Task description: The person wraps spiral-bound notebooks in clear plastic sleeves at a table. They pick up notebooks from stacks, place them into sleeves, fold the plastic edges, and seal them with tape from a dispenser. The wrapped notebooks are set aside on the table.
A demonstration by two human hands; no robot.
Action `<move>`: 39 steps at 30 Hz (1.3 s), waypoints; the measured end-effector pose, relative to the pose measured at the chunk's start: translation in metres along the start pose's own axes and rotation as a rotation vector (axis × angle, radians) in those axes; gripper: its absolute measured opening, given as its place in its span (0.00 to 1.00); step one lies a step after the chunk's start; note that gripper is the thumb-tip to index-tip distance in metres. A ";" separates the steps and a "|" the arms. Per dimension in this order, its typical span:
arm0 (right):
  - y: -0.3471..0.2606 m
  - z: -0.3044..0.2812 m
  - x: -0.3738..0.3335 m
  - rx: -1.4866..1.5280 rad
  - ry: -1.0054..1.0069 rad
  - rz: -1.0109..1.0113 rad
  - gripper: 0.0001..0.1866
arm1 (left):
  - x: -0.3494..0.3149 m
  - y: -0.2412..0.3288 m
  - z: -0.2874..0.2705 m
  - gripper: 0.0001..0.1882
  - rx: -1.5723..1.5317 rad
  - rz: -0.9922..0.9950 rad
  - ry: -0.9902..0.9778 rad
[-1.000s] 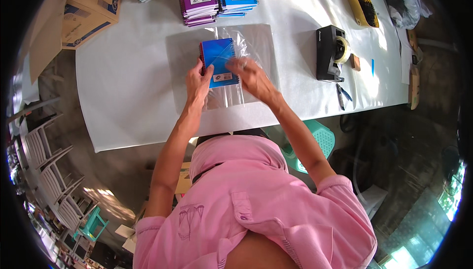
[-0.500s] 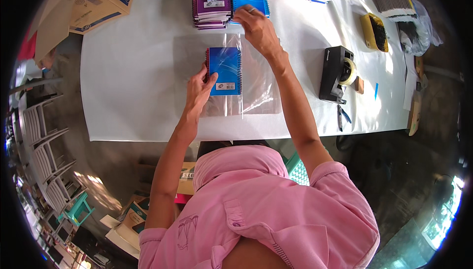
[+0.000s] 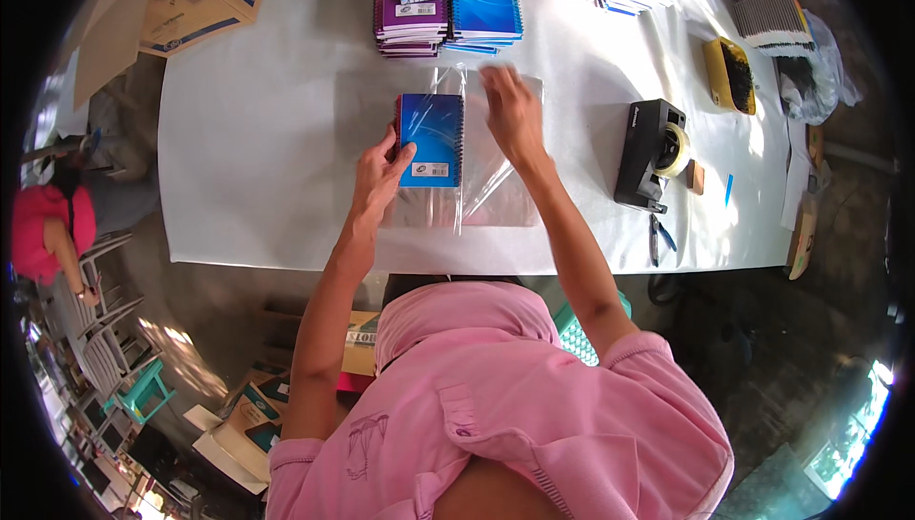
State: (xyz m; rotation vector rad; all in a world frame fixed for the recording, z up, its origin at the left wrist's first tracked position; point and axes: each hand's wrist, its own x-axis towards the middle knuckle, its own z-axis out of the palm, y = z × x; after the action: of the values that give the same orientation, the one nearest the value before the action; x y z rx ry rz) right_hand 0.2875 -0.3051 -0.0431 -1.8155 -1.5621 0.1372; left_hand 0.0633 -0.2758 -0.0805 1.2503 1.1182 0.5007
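A blue spiral notebook (image 3: pixel 434 139) lies on a clear plastic sheet (image 3: pixel 505 205) in front of me, its coil on the right side. A dark reddish edge shows beneath it at the left, apparently another notebook. My left hand (image 3: pixel 379 172) grips its left side, thumb on the cover and fingers at the edge. My right hand (image 3: pixel 515 120) hovers over the far right part of the sheet, to the right of the notebook. Its fingertips are smeared by motion, so whether they pinch the plastic cannot be made out.
Beyond the sheet stand stacks of purple notebooks (image 3: pixel 410 20) and blue notebooks (image 3: pixel 486 20). At the right are a black tape dispenser (image 3: pixel 640 158), cutting pliers (image 3: pixel 658 239) and a yellow container (image 3: pixel 729 77). A cardboard box (image 3: pixel 200 5) sits far left. Another person (image 3: pixel 57 229) is at the left.
My right hand has come back from the notebook stacks toward me, over the sheet. The left hand keeps its grip on the notebook. A person in pink has come into fuller view at the left.
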 end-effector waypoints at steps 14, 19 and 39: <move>0.024 0.024 -0.004 0.114 -0.220 -0.295 0.21 | 0.003 -0.001 0.004 0.32 0.009 -0.006 0.014; 0.007 0.021 -0.004 0.023 -0.046 -0.236 0.16 | -0.007 0.004 -0.001 0.30 -0.023 -0.073 0.062; -0.040 0.013 -0.074 0.081 -0.349 -0.262 0.17 | -0.049 -0.058 -0.028 0.25 1.193 0.247 0.667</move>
State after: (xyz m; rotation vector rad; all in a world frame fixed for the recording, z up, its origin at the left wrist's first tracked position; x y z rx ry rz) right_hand 0.2290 -0.3654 -0.0563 -1.5666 -1.9908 0.4042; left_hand 0.0033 -0.3197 -0.1125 2.3705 1.9671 0.4371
